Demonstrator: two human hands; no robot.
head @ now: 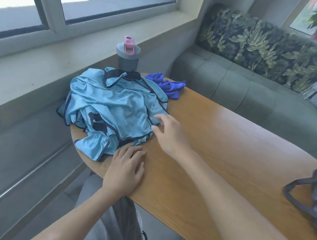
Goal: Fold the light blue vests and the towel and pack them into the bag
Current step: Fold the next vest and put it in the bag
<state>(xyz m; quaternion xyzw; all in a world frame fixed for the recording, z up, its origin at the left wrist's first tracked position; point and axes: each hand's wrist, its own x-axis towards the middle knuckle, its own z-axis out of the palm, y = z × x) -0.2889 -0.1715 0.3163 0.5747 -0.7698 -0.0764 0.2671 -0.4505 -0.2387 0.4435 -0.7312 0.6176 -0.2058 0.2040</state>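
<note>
**Spotter:** Where are the light blue vests [114, 107] from where you sit?

**Operator:** I see them heaped, crumpled and unfolded, at the end of the desk [229, 146] that lies toward the window. The grey bottle [128, 58] with the pink cap stands just behind the heap, and the towel [167, 86], a deeper blue, is bunched beside the heap on the sofa side, touching its far edge.

**Spotter:** And the hands?

**Operator:** My left hand [124, 170] lies flat on the desk at the near edge of the heap, fingers [131, 150] straight and close together, tips touching or nearly touching the hem. My right hand [169, 133] sits at the heap's sofa-side edge, fingers spread and relaxed, reaching toward the dark trim. Neither hand grips anything.

**Spotter:** Which is nearer for the pick?

**Operator:** Both are at the heap, but I judge the right is better placed: the heap lies just ahead of its fingertips, toward the window. The heap has no clear long axis. It is a rumpled mound, so I would want to pull one vest free and spread it on the bare wood on my side of the heap before any fold.

**Spotter:** The bag?

**Operator:** The grey bag [316, 195] is well apart from the heap, at the opposite end of the desk, only partly in view. Nothing is folded or packed yet, as far as I can see.
</note>
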